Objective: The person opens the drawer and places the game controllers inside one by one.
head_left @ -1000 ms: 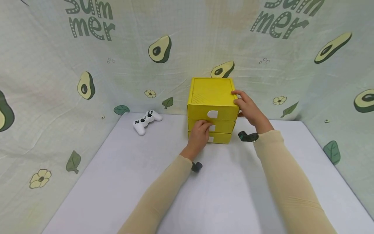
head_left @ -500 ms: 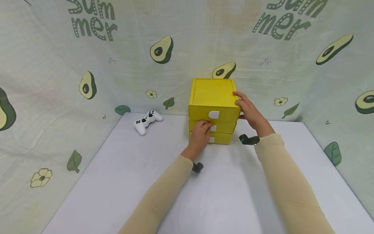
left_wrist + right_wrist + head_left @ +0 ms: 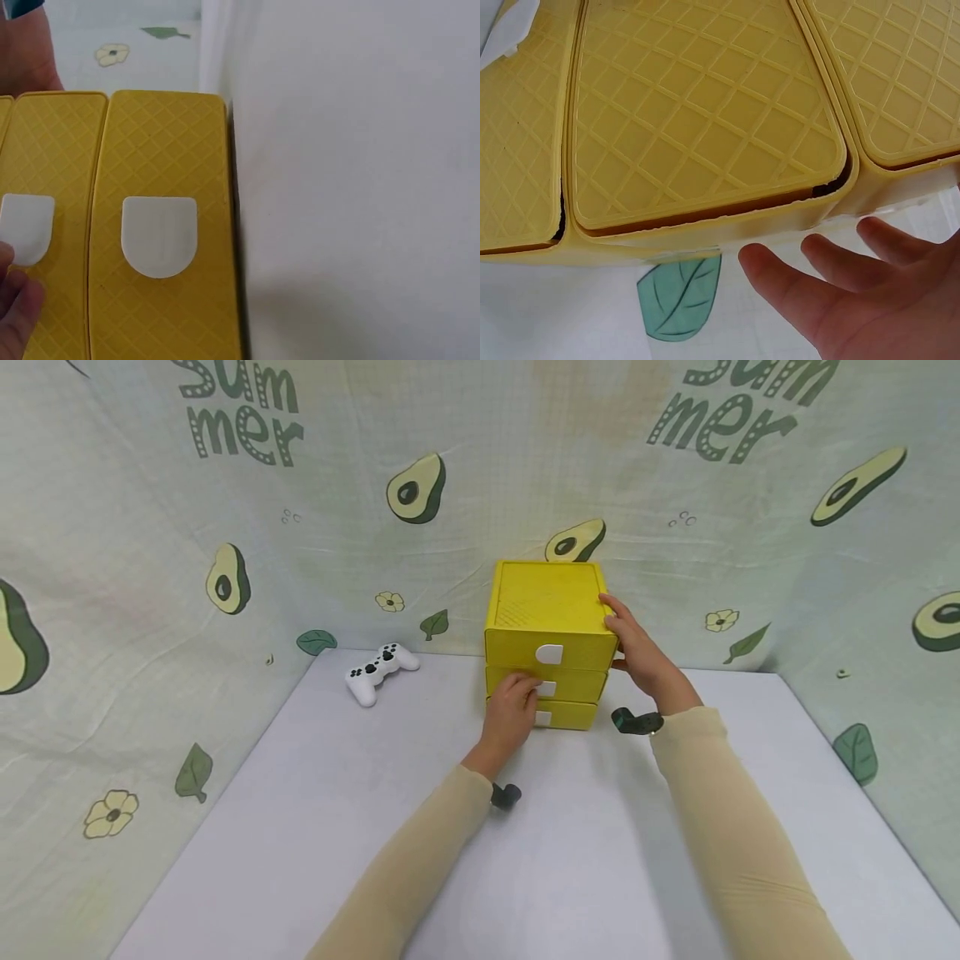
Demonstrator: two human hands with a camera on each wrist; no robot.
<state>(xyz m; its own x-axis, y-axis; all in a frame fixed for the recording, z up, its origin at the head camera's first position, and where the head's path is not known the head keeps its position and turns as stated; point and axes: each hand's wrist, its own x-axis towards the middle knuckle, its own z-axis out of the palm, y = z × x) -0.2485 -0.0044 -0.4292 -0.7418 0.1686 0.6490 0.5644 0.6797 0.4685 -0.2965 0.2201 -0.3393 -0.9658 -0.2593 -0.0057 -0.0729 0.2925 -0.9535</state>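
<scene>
A yellow three-drawer cabinet stands upright at the back of the table, all its drawer fronts pushed in. Each front bears a white tab handle. With curled fingers my left hand pinches the middle drawer's handle; in the left wrist view the fingertips touch the edge of that tab, while most of the hand is out of frame. My right hand rests on the cabinet's top right edge and side. Its fingers look spread and fairly straight in the right wrist view.
A white game controller lies at the table's back left, apart from both hands. The white table is bordered at the back and sides by a printed cloth. The bottom drawer's handle is just below the left hand.
My left hand has dipped very slightly at the middle handle. The cabinet and its drawers look unchanged, and my right hand stays on the edge. The head view has shifted a little.
</scene>
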